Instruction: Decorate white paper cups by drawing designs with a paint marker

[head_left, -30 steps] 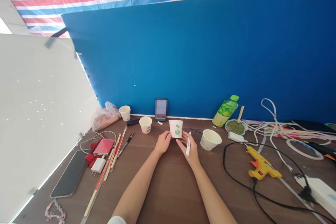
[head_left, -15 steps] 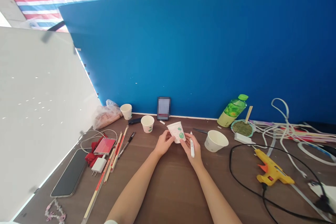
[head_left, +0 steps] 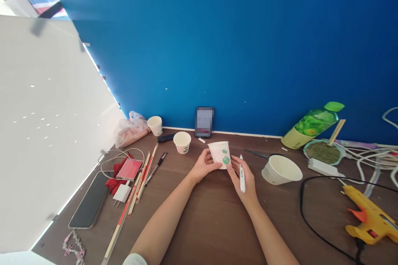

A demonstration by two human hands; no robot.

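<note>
One green-printed paper cup (head_left: 217, 153), gripped at its sides by the fingers of the left hand (head_left: 202, 169) and right hand (head_left: 248, 181), is in front of the propped screen (head_left: 204, 121), slightly right. One white marker (head_left: 242, 179) lies against the right hand, farther right of the screen; two white cups (head_left: 181, 143) stand left of the screen.
</note>
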